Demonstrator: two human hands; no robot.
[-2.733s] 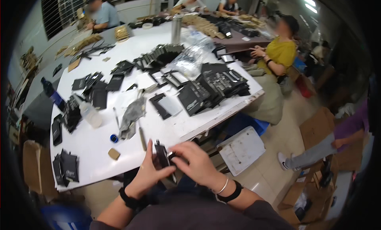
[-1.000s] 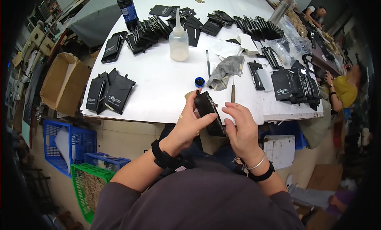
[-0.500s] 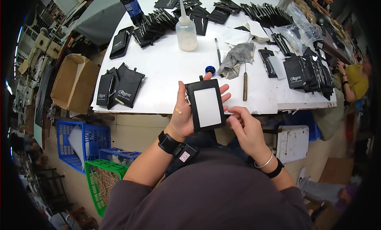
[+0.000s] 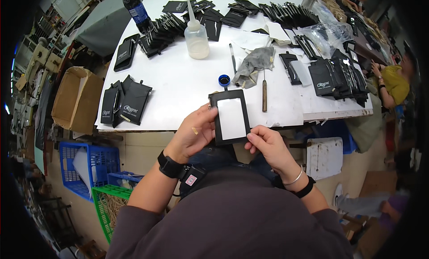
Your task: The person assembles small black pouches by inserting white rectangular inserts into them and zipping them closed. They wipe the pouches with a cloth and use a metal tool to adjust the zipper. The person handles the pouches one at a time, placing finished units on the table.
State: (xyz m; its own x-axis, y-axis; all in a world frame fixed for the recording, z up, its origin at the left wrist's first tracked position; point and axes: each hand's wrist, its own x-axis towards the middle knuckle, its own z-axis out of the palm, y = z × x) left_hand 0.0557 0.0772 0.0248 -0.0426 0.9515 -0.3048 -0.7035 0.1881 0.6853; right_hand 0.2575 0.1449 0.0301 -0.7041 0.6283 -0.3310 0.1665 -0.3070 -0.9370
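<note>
A black card holder (image 4: 218,130) with a white window panel is held upright just in front of the table edge. My left hand (image 4: 195,131) grips its left side, thumb on the front; a small tan strip sticks to a finger. The lower right corner is pinched between the thumb and fingers of my right hand (image 4: 269,147). Beyond the holder's top tab lies a round blue cap (image 4: 224,80). To its right are a crumpled grey cloth (image 4: 254,66) and a thin tool with a wooden handle (image 4: 264,98).
On the white table (image 4: 178,89) stand a squeeze bottle (image 4: 197,43) and a dark bottle (image 4: 136,10). Black card holders (image 4: 136,102) lie at the left, with more piles at the back and right. A cardboard box (image 4: 73,100) and blue crate (image 4: 76,167) sit left; people work at far right.
My left hand has gone from lying flat under the card holder to gripping its left side. My right hand has come in to pinch the lower right corner. The view has shifted slightly.
</note>
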